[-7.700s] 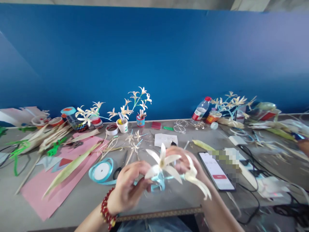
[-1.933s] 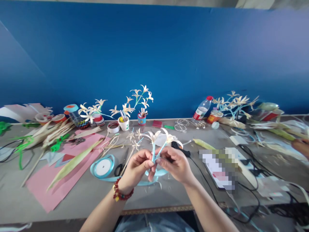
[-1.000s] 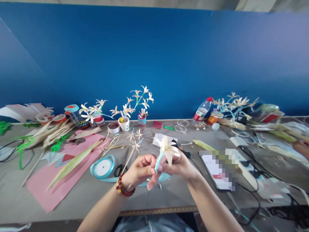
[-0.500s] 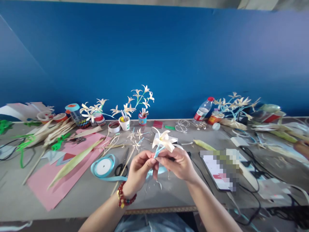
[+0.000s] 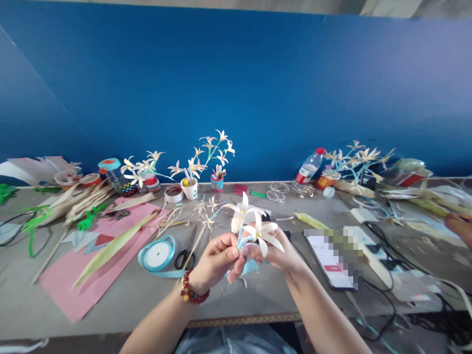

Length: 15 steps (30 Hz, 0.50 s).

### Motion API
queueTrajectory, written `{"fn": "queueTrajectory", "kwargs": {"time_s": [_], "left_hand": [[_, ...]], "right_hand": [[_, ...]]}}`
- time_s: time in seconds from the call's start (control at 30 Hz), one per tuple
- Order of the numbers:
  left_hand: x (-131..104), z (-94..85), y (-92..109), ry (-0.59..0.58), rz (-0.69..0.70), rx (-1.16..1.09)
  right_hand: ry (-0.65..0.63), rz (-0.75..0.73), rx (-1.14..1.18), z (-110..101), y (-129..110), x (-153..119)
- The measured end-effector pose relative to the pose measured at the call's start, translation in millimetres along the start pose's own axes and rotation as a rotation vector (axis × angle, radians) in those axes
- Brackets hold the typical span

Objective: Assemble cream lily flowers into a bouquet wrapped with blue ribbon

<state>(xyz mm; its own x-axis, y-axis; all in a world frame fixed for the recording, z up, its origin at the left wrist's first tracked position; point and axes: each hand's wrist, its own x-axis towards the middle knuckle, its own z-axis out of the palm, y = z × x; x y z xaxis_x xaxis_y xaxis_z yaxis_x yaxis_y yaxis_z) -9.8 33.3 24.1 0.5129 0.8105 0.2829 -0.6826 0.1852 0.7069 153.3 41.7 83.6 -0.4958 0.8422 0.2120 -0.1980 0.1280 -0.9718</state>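
Observation:
Cream-white artificial flowers [image 5: 261,231] with thin, light-blue wrapped stems stand up between my two hands. Two blooms show, one leaning left and one right. My left hand [image 5: 220,255] pinches the stems low down between thumb and fingers. Close against it, my right hand [image 5: 275,253] is closed on the same stems, its fingers partly hidden behind the right bloom. A light-blue ribbon [image 5: 167,273] runs from its roll [image 5: 158,255] toward my left wrist, and a blue piece shows again below my hands. Loose small flowers [image 5: 209,219] lie just beyond.
Black-handled scissors [image 5: 184,259] lie left of my hands, near pink paper [image 5: 79,282] with a husk [image 5: 114,250] on it. A phone [image 5: 328,263] and cables are on the right. Potted flowers [image 5: 190,188] and a bottle [image 5: 309,169] line the wall. Another person's hand [image 5: 459,227] shows far right.
The held flowers have turned and spread, so two separate blooms now show, one tilted right toward my right hand. Both hands stay together at the stems.

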Motion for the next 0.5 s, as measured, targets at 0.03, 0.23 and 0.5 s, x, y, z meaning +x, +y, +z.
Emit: {"fn": "queueTrajectory", "kwargs": {"time_s": [0.03, 0.23, 0.5], "left_hand": [[0, 0.4, -1, -0.004, -0.011, -0.009], [0, 2.3, -4, 0.091, 0.005, 0.007], [-13, 16.8, -3, 0.346, 0.188, 0.307]], "right_hand": [[0.008, 0.014, 0.012, 0, 1, 0], [0.035, 0.033, 0.008, -3, 4, 1], [0.082, 0.013, 0.039, 0, 6, 4]]}}
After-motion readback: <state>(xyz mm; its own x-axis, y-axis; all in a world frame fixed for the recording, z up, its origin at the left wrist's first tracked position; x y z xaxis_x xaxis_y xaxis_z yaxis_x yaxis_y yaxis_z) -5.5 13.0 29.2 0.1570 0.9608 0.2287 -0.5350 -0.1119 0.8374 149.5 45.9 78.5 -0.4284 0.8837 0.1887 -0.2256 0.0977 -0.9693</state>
